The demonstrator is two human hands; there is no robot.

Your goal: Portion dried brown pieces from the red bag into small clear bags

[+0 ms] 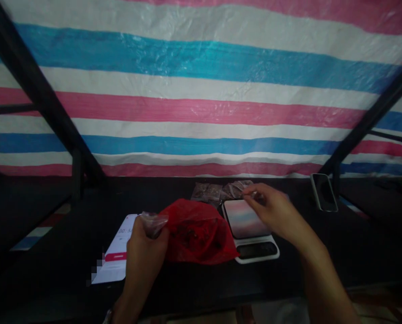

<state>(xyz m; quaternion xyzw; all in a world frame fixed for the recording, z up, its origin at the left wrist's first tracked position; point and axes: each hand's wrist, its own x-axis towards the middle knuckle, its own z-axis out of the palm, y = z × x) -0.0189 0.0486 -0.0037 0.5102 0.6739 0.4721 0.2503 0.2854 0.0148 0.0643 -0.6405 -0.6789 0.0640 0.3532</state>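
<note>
My left hand is closed round a small clear plastic bag beside an open red plastic bag with dark pieces inside. My right hand reaches over a white kitchen scale and pinches a small clear packet at the back of the table. More filled clear packets lie next to it, behind the red bag.
A phone with a lit screen lies flat left of the red bag. Another phone leans at the back right by a black frame post. A striped tarp hangs behind the dark table.
</note>
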